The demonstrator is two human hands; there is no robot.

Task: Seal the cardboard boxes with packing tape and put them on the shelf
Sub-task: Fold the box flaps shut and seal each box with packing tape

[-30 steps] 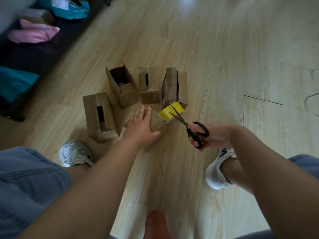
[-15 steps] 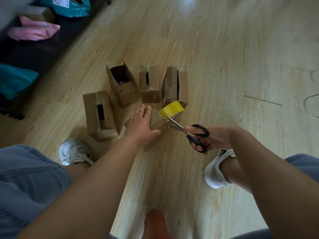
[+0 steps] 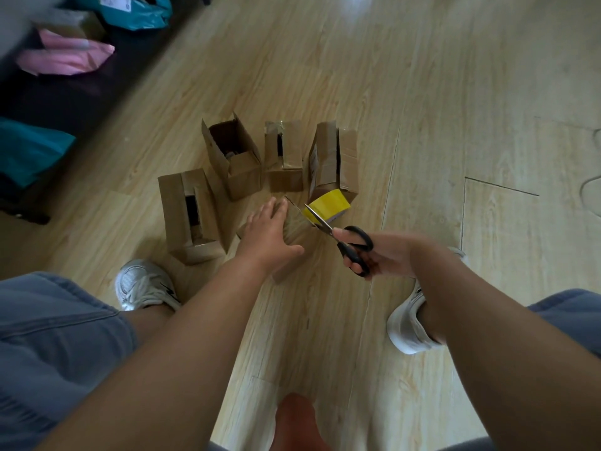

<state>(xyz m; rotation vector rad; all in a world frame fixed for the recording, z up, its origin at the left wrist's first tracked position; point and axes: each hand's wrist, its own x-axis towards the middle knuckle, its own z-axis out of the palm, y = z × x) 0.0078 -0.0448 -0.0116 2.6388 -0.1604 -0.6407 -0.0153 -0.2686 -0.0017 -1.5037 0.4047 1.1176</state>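
Note:
A small cardboard box [image 3: 297, 227] lies on the wooden floor in front of me, and my left hand [image 3: 265, 232] presses flat on its top with straight fingers. A yellow roll of packing tape [image 3: 328, 205] sits at the box's far right corner. My right hand [image 3: 380, 255] grips black-handled scissors [image 3: 349, 244], their blades reaching to the tape strip between roll and box. Several other cardboard boxes stand behind with open flaps: one at the left [image 3: 188, 216], one with a wide open top [image 3: 232, 156], one in the middle [image 3: 283, 156] and one at the right [image 3: 333, 157].
My two white shoes [image 3: 144, 284] [image 3: 408, 323] stand on the floor either side of the box. A dark low shelf [image 3: 65, 89] at the upper left holds pink [image 3: 65, 56] and teal [image 3: 136, 9] parcels.
My right hand has drawn the scissors down and toward the box, from over the yellow roll to the strip beside it, and the blades have come nearly together. My left hand has stayed on the box.

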